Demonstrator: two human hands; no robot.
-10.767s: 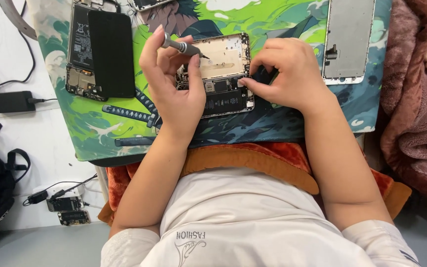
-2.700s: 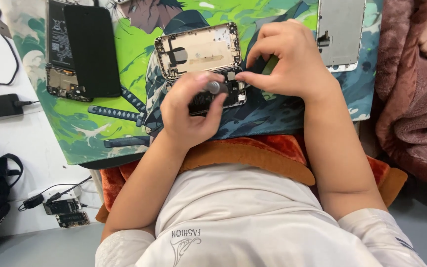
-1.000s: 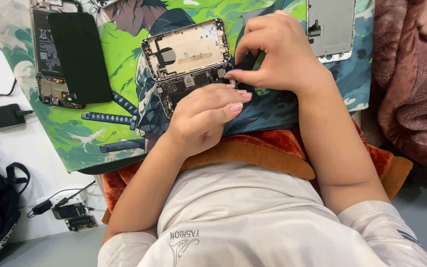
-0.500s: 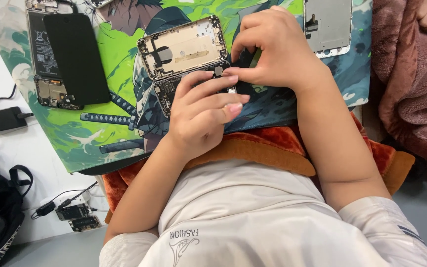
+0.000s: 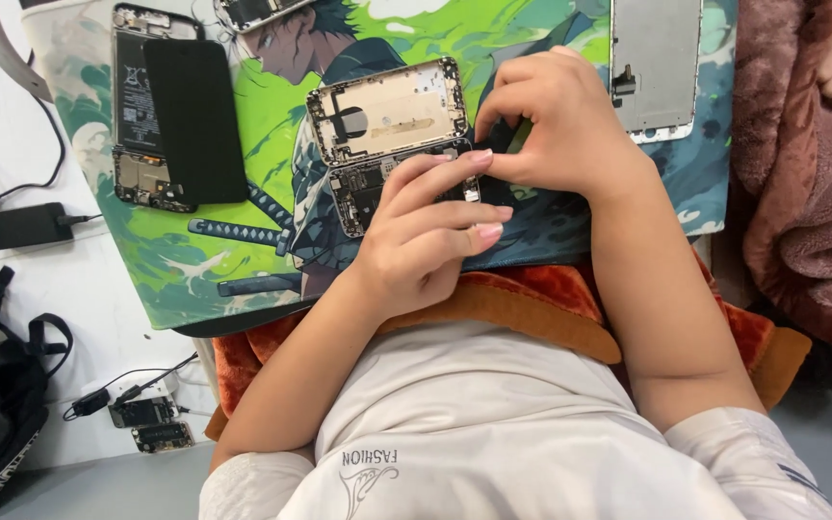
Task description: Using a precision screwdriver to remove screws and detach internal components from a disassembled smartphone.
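Two hands: both meet over the opened phone [image 5: 392, 140], centre of the frame.
Left hand [image 5: 426, 236]: fingers loosely curled on the phone's lower edge, pinning it flat; whether it grips anything, I cannot tell.
Right hand [image 5: 556, 120]: fingertips pinched at the phone's right edge; what they pinch is hidden.
Surface: green illustrated mat [image 5: 243, 125]; second opened phone [image 5: 175, 120] upper left, screen panel [image 5: 655, 63] upper right.
Room: white table [image 5: 21, 116], charger [image 5: 26, 224] left, brown blanket [image 5: 811, 193] right.

The work mat [image 5: 243, 241] shows a green, teal and white cartoon print. The opened phone [image 5: 387, 140] is pale gold inside. The cushion [image 5: 532, 299] is rust-orange; the shirt [image 5: 493, 433] off-white.
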